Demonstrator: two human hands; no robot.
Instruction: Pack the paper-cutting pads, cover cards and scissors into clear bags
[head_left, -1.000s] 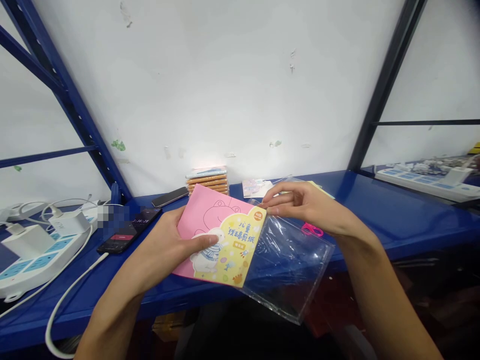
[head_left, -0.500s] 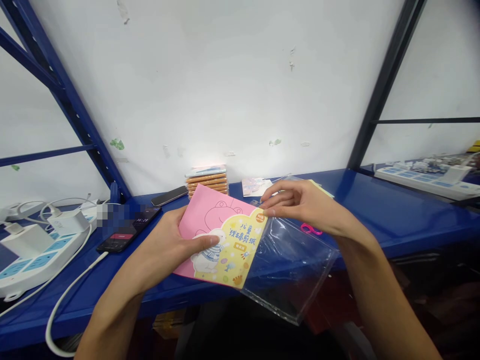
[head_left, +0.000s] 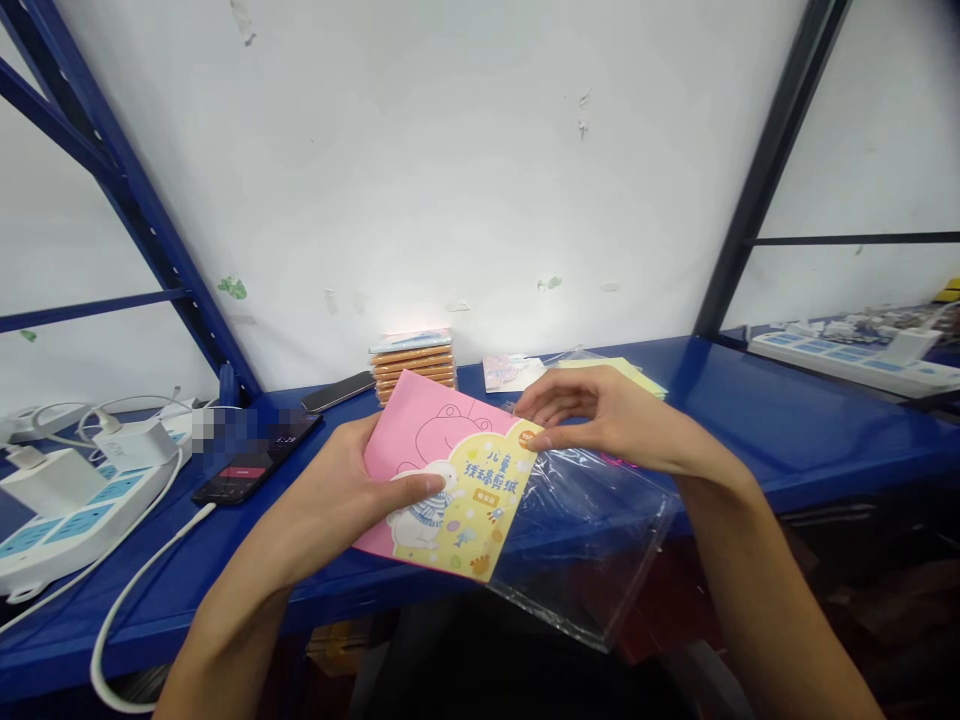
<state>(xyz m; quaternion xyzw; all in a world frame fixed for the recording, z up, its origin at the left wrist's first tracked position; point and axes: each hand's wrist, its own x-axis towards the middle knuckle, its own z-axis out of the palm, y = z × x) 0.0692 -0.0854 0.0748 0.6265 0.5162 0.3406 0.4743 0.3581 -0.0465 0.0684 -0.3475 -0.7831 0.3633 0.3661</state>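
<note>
My left hand grips a pink paper pad with a yellow bear cover, thumb on top, above the front edge of the blue shelf. My right hand pinches the open mouth of a clear plastic bag right at the pad's upper right corner. The pad's right edge sits at the bag's opening. The bag hangs past the shelf edge toward me.
At the back stand a stack of orange-edged packs, a dark phone and loose paper sheets. A second phone and a white power strip with chargers and cables lie left. Blue rack uprights frame both sides.
The pad has shifted slightly right toward the bag's mouth. My right hand has dropped a little and now hides the pink scissors on the shelf.
</note>
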